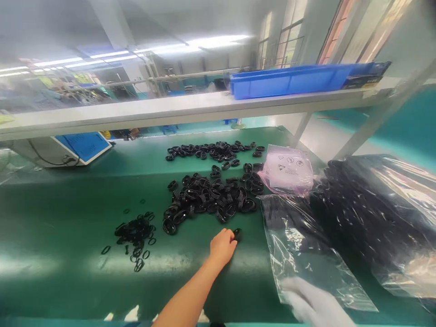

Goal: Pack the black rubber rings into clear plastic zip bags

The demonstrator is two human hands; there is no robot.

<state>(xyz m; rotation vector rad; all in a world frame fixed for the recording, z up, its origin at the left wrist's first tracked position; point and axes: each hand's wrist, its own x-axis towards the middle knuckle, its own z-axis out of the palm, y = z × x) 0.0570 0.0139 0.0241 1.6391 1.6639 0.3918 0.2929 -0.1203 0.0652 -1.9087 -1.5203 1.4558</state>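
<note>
My left hand (222, 247), bare, is closed on a small black coil (237, 234), which looks like a bundled cable; only its end shows past my fingers. Just beyond lies a heap of similar black coils (204, 195) on the green table. My right hand (311, 299), in a white glove, is smeared by motion at the lower edge of a clear plastic bag (293, 254). Its fingers cannot be made out, and I cannot tell whether it touches the bag. To the left of my left hand is a pile of thin black rings (136, 231).
A pink-tinted bag (288, 170) with a printed label lies behind the clear bag. Large clear bags of black items (371, 218) fill the right side. A shelf (153, 106) crosses above the table, bearing a blue bin (289, 81). A blue-and-white box (81, 147) stands back left.
</note>
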